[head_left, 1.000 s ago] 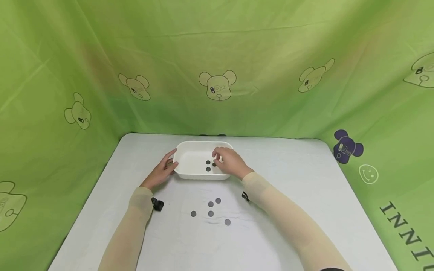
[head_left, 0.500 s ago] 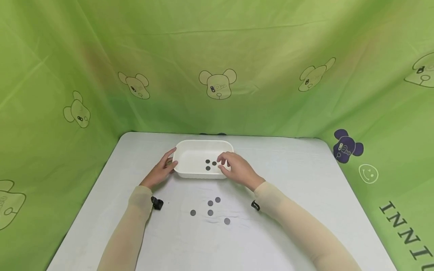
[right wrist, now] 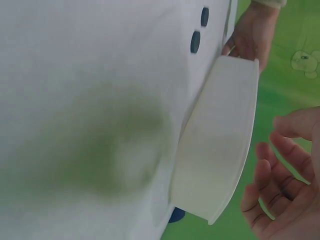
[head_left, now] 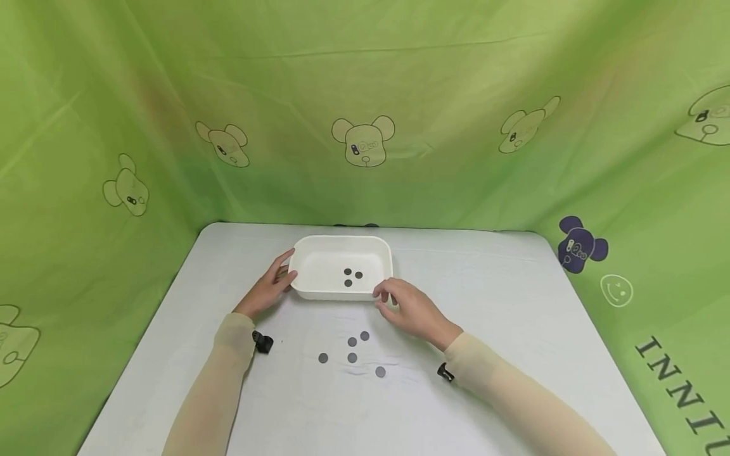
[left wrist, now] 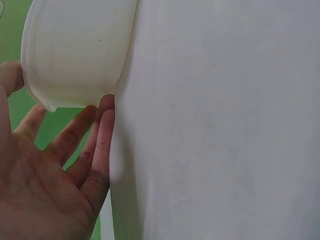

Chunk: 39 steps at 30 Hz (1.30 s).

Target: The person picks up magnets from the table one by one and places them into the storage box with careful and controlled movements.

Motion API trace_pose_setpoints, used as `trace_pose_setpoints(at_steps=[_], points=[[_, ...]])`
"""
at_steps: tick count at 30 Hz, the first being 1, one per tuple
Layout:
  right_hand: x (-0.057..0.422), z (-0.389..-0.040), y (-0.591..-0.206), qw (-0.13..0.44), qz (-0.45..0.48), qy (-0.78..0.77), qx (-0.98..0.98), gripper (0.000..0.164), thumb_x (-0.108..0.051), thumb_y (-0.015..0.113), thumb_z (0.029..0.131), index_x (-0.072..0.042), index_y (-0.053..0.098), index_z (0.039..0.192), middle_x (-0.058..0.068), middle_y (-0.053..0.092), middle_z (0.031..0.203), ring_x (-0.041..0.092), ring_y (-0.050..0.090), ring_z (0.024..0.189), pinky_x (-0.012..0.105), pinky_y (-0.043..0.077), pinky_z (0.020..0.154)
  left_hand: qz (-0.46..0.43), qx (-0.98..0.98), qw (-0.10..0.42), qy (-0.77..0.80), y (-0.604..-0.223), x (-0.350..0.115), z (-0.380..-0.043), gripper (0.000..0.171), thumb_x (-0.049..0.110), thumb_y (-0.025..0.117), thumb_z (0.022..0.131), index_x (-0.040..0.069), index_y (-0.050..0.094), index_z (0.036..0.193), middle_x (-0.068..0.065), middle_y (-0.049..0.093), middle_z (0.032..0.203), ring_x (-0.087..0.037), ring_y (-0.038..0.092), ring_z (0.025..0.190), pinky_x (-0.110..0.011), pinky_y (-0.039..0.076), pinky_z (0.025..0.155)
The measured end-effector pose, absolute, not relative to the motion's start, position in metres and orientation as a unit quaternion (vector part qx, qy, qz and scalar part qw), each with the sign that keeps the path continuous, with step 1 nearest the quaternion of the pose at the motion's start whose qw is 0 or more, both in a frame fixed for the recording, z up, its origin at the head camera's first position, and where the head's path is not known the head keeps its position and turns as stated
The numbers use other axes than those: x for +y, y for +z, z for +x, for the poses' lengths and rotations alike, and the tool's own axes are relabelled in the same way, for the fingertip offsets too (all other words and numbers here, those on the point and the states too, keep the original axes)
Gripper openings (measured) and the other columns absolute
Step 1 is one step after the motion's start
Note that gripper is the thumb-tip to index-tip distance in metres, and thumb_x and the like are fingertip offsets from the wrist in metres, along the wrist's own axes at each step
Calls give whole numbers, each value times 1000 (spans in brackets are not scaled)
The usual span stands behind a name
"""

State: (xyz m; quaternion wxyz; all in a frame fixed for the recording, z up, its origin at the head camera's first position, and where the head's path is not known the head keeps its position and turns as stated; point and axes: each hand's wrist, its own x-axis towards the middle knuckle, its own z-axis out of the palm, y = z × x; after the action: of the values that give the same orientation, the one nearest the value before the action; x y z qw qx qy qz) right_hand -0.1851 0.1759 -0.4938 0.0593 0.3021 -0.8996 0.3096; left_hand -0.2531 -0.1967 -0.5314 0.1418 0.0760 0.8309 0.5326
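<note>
Head view: grips tub on table by left end with left hand, probably to steady it; hangs right hand, loosely curved, empty, beside near right corner; shows three discs inside, five nearer.

2 long beige sleeves, 2 small black wrist devices.

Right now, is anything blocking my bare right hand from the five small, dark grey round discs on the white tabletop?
Nothing visible is: in the head view, only tabletop lies between your right hand and those discs. The white, round-cornered oblong tub stands beyond the discs, out of that path.
</note>
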Motion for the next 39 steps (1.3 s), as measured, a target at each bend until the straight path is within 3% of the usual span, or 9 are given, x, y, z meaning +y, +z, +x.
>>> trace_pose_setpoints(at_steps=[11, 18, 21, 31, 39], points=[[185, -157, -501, 29, 313, 301, -900, 16, -14, 79, 97, -15, 70, 110, -3, 65, 92, 16, 61, 83, 30, 53, 76, 87, 833, 123, 533, -533, -199, -253, 68, 36, 53, 115, 34, 18, 173, -23, 42, 167, -43, 51, 147, -58, 43, 120], [188, -137, -511, -29, 327, 299, -896, 16, -16, 80, 97, -15, 69, 110, -7, 64, 91, 13, 60, 80, 26, 53, 72, 71, 837, 135, 526, -536, -199, -248, 69, 41, 55, 114, 41, 18, 172, -18, 42, 168, -39, 48, 150, -60, 32, 126], [189, -128, -513, -57, 335, 296, -893, 17, -19, 80, 97, -16, 69, 109, -9, 64, 90, 9, 59, 78, 25, 52, 71, 67, 836, 140, 527, -538, -198, -246, 69, 42, 56, 113, 42, 18, 172, -18, 43, 168, -38, 47, 151, -59, 33, 126], [185, -113, -518, -144, 332, 281, -889, 20, -36, 81, 98, -26, 66, 107, -15, 60, 87, -2, 48, 71, 20, 46, 65, 70, 833, 137, 532, -538, -201, -246, 69, 41, 56, 114, 40, 19, 172, -20, 43, 167, -40, 48, 150, -59, 36, 124], [184, -113, -518, -142, 341, 267, -890, 24, -33, 85, 93, -25, 66, 105, -14, 60, 89, -1, 49, 74, 21, 47, 69, 74, 836, 130, 527, -533, -199, -248, 69, 45, 55, 113, 43, 20, 171, -18, 44, 167, -38, 47, 151, -59, 34, 126]])
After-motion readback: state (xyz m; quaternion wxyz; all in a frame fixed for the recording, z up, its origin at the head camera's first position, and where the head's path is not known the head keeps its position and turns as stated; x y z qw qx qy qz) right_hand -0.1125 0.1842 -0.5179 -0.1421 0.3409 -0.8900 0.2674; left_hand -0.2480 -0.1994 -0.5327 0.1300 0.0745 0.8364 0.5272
